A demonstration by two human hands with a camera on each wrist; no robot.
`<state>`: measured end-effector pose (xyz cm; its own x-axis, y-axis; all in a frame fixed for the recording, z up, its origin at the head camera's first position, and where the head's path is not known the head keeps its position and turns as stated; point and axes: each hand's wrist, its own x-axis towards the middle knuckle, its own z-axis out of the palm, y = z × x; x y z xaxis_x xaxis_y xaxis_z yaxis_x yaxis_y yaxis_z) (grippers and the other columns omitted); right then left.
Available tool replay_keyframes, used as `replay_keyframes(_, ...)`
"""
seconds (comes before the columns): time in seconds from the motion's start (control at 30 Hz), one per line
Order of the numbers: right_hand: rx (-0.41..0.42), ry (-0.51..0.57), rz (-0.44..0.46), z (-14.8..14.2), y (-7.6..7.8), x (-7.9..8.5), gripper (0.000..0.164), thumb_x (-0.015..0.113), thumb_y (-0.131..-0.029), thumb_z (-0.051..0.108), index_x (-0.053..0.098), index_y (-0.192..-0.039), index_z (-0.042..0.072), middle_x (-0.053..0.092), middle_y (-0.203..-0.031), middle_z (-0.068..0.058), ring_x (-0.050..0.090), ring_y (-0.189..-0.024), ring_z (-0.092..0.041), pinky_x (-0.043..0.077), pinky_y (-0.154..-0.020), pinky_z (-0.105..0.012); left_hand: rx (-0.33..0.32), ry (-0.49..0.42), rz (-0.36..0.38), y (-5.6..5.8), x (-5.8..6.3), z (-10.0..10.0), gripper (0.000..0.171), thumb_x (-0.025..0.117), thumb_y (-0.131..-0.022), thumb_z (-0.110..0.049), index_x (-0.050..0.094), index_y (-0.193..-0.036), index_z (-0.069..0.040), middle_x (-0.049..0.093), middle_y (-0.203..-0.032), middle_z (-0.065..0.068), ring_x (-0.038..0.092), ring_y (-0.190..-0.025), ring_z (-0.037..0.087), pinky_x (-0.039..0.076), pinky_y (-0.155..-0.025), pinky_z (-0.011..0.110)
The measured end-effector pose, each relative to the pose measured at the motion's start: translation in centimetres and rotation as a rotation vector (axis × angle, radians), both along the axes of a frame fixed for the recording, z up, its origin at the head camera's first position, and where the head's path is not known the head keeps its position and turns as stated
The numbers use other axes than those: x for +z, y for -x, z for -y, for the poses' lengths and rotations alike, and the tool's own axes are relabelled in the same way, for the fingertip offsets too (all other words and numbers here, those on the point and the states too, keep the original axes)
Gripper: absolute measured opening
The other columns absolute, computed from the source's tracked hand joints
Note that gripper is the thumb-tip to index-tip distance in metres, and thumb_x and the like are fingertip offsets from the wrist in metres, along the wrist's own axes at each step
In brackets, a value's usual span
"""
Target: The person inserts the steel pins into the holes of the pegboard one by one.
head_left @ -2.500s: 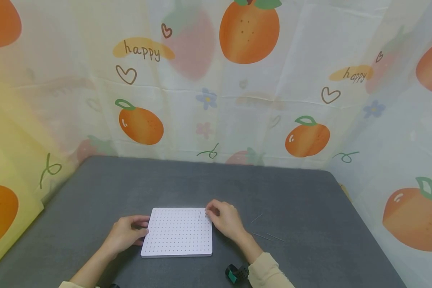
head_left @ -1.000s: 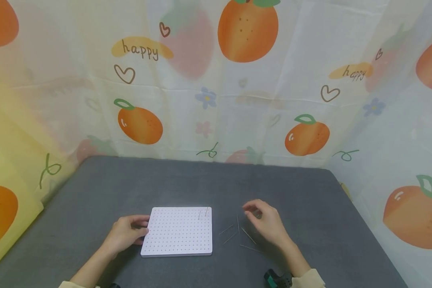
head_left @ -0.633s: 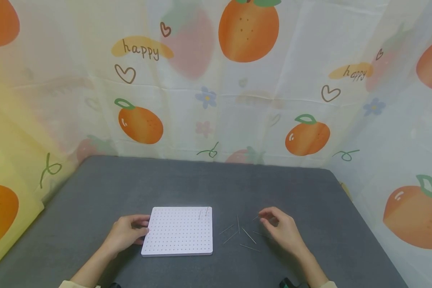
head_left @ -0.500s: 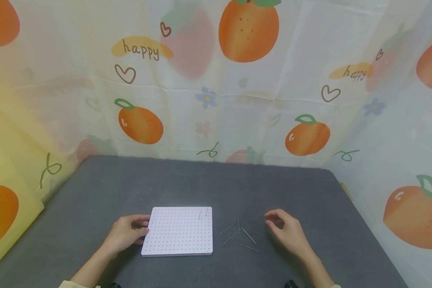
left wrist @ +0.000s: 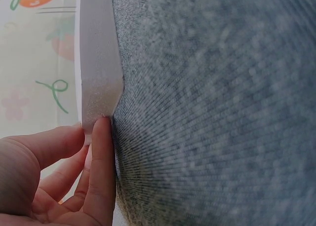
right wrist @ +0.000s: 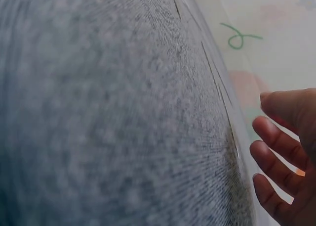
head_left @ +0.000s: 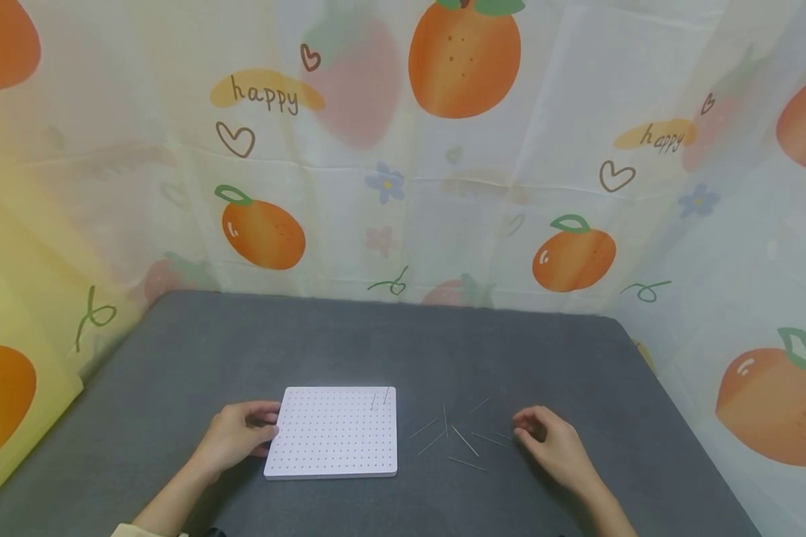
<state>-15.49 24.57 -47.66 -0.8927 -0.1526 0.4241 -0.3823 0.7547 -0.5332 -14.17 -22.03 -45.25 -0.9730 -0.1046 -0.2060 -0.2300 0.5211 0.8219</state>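
A white pegboard (head_left: pixel 329 440) with rows of small holes lies flat on the table. Two thin metal pins stand in its far right corner, the nearer one (head_left: pixel 373 402) just left of the other (head_left: pixel 386 395). My left hand (head_left: pixel 231 436) holds the board's left edge, with the thumb at the upper rim and fingers along the side wall (left wrist: pixel 101 63). To the right, my right hand (head_left: pixel 554 444) hovers low over the table, fingers loosely bent and holding nothing. Its fingertips are beside a loose pin (head_left: pixel 504 436).
Several more thin pins lie scattered between the board and my right hand, among them one slanted pin (head_left: pixel 465 441) and a farther one (head_left: pixel 480 404). The dark grey table (head_left: pixel 295 335) ends at a fruit-print curtain (head_left: pixel 349 209) behind and at both sides.
My right hand has left the pin at the board's far right corner, which now stands by itself, and has moved right past the loose pins, then nearer me. My left hand stays put.
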Motion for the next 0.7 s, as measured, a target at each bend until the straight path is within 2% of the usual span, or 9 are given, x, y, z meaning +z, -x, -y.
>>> replay_keyframes(0.3,-0.01,-0.011,0.121,-0.33,-0.25,-0.18,0.02,0.074,-0.074,0.007,0.063,-0.083,0.02,0.054,-0.074,0.015,0.049,-0.069,0.002,0.048,-0.06,-0.021,0.002,-0.013,-0.013,0.06,-0.13,0.04,0.042,0.065,-0.077,0.002,0.058,-0.118,0.004,0.063,-0.099,0.013,0.063,-0.075,0.017,0.058,-0.056,0.03)
replay_keyframes(0.7,-0.029,-0.056,0.245,-0.18,-0.05,-0.09,0.016,0.072,-0.075,0.008,0.063,-0.081,0.02,0.053,-0.072,0.013,0.049,-0.067,0.002,0.047,-0.06,-0.019,-0.001,0.028,0.01,0.07,-0.1,0.04,0.042,0.066,-0.077,0.0,0.058,-0.118,0.002,0.063,-0.097,0.011,0.061,-0.074,0.016,0.057,-0.056,0.029)
